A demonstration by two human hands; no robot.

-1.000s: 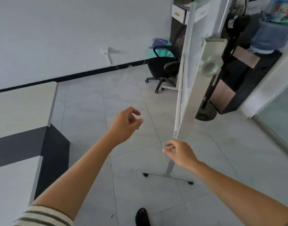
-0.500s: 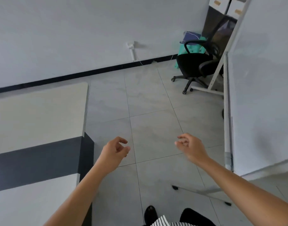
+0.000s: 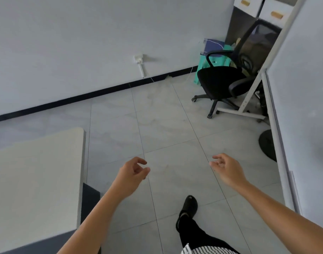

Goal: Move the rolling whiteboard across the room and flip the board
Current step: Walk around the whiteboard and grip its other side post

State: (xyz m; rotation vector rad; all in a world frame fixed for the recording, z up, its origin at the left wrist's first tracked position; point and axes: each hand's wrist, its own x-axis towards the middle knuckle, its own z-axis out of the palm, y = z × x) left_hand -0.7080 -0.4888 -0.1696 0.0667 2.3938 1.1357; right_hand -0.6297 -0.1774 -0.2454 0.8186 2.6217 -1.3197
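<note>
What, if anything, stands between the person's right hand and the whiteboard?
Nothing visible. The right hand hangs open over bare floor tiles, and the whiteboard stands just to its right, apart from it. The office chair sits farther back near the wall, beside the board's far end.

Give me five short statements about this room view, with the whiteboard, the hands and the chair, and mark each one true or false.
1. The left hand grips the frame of the large white rolling whiteboard. False: it hangs free over the grey tiled floor, holding nothing.
2. The right hand is empty, its fingers loosely curled. True.
3. The black mesh-backed office chair stands beyond the whiteboard's far leg, near the wall. True.
4. The whiteboard fills the left side of the view. False: it is on the right; the pale beige tabletop is on the left.
5. A foot in a black shoe is stepping forward on the floor. True.
</note>
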